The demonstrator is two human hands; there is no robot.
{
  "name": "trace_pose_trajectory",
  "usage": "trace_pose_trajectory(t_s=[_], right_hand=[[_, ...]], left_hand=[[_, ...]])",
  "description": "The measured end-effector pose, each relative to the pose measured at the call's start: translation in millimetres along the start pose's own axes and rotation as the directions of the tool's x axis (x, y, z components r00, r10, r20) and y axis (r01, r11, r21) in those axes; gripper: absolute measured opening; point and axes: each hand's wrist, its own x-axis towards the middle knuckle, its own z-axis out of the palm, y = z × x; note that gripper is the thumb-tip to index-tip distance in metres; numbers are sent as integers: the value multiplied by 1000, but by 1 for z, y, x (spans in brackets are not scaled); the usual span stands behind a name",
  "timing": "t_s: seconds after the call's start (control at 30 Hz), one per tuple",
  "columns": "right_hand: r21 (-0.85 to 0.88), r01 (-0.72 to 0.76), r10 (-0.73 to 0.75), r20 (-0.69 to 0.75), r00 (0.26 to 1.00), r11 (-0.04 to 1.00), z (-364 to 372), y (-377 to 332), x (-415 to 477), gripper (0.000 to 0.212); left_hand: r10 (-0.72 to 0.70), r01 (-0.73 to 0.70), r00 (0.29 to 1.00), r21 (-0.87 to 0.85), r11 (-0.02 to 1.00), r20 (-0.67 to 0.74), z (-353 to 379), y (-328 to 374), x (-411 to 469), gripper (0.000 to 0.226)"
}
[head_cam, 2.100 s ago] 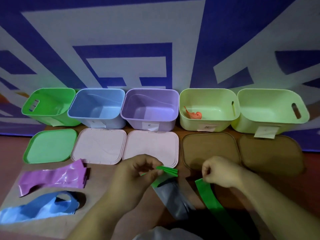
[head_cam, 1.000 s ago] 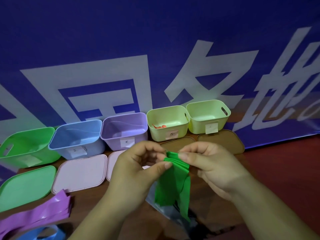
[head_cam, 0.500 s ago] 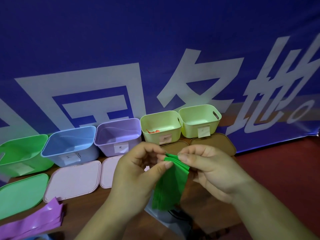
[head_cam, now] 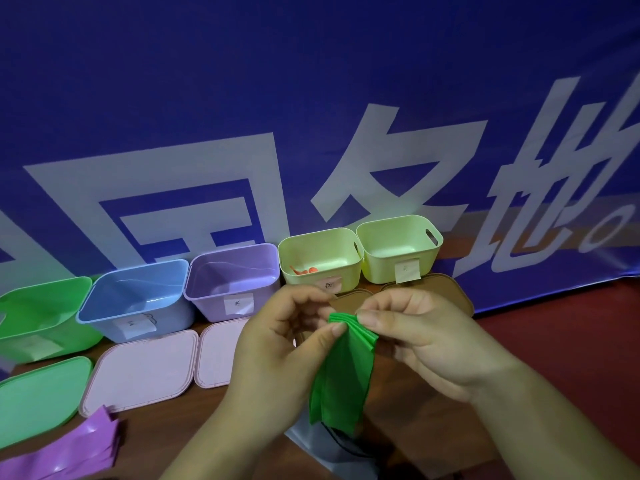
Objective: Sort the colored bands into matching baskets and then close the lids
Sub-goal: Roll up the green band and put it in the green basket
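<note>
Pinching with both: left hand (head_cam: 277, 341) thumb and forefinger are clamping the pleated top edge of the green band (head_cam: 341, 379) at frame centre, and right hand (head_cam: 426, 344) fingertips (head_cam: 369, 318) are gripping the same edge from the other side. The rest of the band is hanging loose below the pinch.

I'm judging it as thin, light, soft and stretchy, maybe a bit slick. Folds are likely springing open if either pinch is slackening, so I'm taking hold across all layers at the stacked edge, not on the dangling tail.

Bottom centre, a grey sheet-like item (head_cam: 322, 445) is lying under it with a dark cord on top; can't tell what it is. Lower left, a purple band (head_cam: 79, 448) is lying flat on the table (head_cam: 156, 420).

Going back: green lid (head_cam: 34, 400) at left edge, two pink lids (head_cam: 138, 372) beside it, brown lids (head_cam: 446, 285) partly hiding behind my hands.

Behind those, open baskets are sitting in a row: green basket (head_cam: 41, 317) far left, blue basket (head_cam: 138, 296), purple basket (head_cam: 235, 278), then two yellow-green baskets (head_cam: 398, 251); the left one is holding an orange band (head_cam: 304, 270).

I'm targeting the green basket, well apart from the band. Blue banner (head_cam: 311, 98) is filling the back.
</note>
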Motion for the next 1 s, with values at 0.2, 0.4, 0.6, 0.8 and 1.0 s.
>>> trace_pose_trajectory(t_s=[0.2, 0.4, 0.6, 0.8, 1.0], right_hand=[[-311, 184, -194, -2, 981, 932, -4, -9, 9, 22], [-616, 287, -366, -3, 930, 734, 6, -13, 26, 25], [-619, 352, -373, 101, 922, 702, 12, -23, 50, 24], [-627, 476, -459, 206, 864, 616, 21, -37, 70, 22], [-550, 488, -455, 208, 866, 677, 29, -53, 87, 16]], left_hand=[[32, -28, 999, 75, 997, -45, -5, -5, 13, 24], [-17, 17, 998, 9, 1000, -67, -14, -4, 24, 27], [10, -13, 995, -32, 999, -96, -23, 6, 36, 27], [36, -49, 982, -67, 997, -184, -28, 9, 47, 26], [10, -31, 980, -107, 994, -197, -29, 10, 54, 32]])
